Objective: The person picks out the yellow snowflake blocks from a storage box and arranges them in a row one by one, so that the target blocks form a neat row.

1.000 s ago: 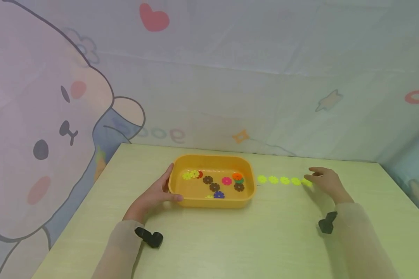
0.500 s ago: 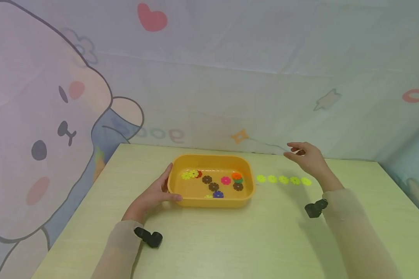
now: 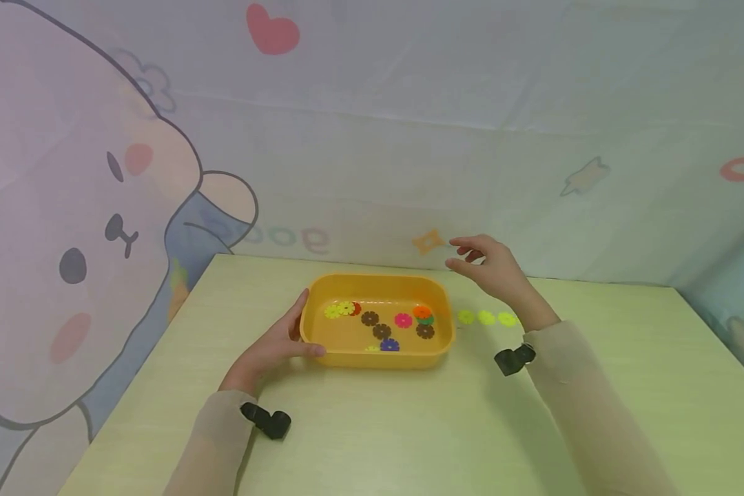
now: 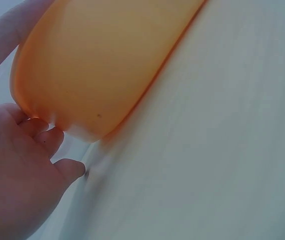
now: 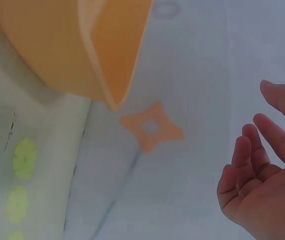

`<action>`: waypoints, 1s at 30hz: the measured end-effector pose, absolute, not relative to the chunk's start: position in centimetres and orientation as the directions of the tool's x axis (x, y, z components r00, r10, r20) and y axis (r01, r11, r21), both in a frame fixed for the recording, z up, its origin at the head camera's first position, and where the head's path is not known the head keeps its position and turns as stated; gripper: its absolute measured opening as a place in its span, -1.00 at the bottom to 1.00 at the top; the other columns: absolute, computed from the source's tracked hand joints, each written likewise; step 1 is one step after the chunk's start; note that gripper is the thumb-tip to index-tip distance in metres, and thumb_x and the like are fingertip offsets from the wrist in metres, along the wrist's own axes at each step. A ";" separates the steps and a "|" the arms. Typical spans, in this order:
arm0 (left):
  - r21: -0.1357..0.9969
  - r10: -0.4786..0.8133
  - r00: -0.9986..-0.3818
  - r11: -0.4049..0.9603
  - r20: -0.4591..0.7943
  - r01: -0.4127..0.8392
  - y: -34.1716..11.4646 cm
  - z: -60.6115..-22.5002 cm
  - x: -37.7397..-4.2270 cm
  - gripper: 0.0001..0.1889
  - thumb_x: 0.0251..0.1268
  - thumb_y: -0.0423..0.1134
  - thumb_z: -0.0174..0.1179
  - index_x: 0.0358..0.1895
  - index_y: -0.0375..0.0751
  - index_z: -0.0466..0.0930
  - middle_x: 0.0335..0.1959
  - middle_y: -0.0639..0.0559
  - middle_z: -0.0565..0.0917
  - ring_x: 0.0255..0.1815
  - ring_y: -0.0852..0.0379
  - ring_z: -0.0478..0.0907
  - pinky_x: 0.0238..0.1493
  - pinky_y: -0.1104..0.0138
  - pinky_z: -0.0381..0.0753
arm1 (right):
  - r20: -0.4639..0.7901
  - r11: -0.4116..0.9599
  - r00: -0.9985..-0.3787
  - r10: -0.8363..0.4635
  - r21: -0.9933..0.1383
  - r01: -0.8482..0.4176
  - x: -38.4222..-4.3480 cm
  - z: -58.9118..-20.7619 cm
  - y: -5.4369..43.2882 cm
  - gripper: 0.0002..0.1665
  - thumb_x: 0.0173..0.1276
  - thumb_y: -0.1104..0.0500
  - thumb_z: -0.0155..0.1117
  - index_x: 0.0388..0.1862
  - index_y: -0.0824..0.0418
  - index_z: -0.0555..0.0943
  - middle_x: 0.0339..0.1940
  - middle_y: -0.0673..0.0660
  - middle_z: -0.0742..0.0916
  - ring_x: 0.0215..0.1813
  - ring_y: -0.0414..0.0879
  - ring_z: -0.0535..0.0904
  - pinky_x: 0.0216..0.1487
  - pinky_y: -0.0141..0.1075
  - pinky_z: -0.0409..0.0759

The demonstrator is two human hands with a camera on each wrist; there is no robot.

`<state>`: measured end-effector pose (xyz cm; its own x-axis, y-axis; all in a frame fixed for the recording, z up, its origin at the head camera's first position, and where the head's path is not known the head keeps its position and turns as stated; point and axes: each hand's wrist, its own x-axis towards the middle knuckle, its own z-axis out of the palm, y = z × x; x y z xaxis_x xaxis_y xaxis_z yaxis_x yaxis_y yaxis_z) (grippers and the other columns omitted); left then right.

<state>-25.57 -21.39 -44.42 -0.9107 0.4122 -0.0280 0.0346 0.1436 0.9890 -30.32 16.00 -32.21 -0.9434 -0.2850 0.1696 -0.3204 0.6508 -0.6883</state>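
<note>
A yellow plastic bin (image 3: pixel 378 360) stands on the table, and my left hand (image 3: pixel 273 348) grips its left end, thumb over the front rim and fingers against the side. Inside lie flower-shaped discs: yellow (image 3: pixel 333 312), brown (image 3: pixel 370 319), blue (image 3: pixel 389 345), pink (image 3: pixel 403 320) and orange (image 3: pixel 421 312), with a green and a red one partly covered. My right hand (image 3: pixel 494 270) hovers above and behind the bin's right end, holding nothing, thumb and fingers apart. To the right of the bin runs a row of yellow-green flower discs (image 3: pixel 486 317); the right wrist hides its far end.
Behind the pale table (image 3: pixel 372 434) hangs a printed cloth (image 3: pixel 372 138) close to the back edge. A small black device (image 3: pixel 514 359) sits on the right wrist, and a similar one (image 3: pixel 266 420) on the left.
My right hand has let go of the last disc of the row, risen and moved left towards the bin. The left hand and the bin stay in place.
</note>
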 end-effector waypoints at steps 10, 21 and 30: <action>0.987 0.403 -0.914 0.158 -0.038 0.029 -21.4 -44.3 -25.5 0.18 0.12 -0.38 0.36 0.55 -0.02 -0.47 0.58 -0.16 -0.22 0.52 -0.18 0.01 0.50 0.00 -0.08 | 0.185 0.593 -0.923 -0.337 -0.720 -0.360 -30.1 -32.6 11.4 -0.48 0.35 0.10 0.28 0.26 0.24 0.52 0.04 0.22 0.59 -0.01 0.09 0.49 0.06 -0.07 0.52; 0.982 0.390 -0.920 0.187 -0.047 0.029 -21.5 -44.2 -25.4 0.19 0.11 -0.34 0.38 0.55 0.01 -0.46 0.58 -0.15 -0.22 0.54 -0.17 -0.03 0.50 -0.01 -0.10 | 0.166 0.547 -0.899 -0.405 -0.744 -0.384 -30.6 -34.0 7.0 -0.48 0.33 0.11 0.30 0.23 0.28 0.54 0.04 0.26 0.61 -0.01 0.09 0.50 0.09 -0.11 0.52; 0.988 0.401 -0.915 0.156 -0.047 0.017 -21.4 -44.4 -25.4 0.19 0.11 -0.37 0.37 0.55 0.00 -0.46 0.59 -0.11 -0.22 0.54 -0.15 -0.03 0.51 0.01 -0.11 | 0.100 0.559 -0.903 -0.419 -0.755 -0.343 -31.5 -35.5 4.2 -0.48 0.36 0.09 0.27 0.26 0.23 0.52 0.09 0.25 0.60 0.03 0.06 0.49 0.08 -0.14 0.52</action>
<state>-25.37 -21.39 -44.37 -0.9149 0.4009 -0.0470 0.0174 0.1556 0.9877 -31.46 4.18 -35.46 -0.9025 -0.4189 0.0998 -0.3428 0.5589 -0.7551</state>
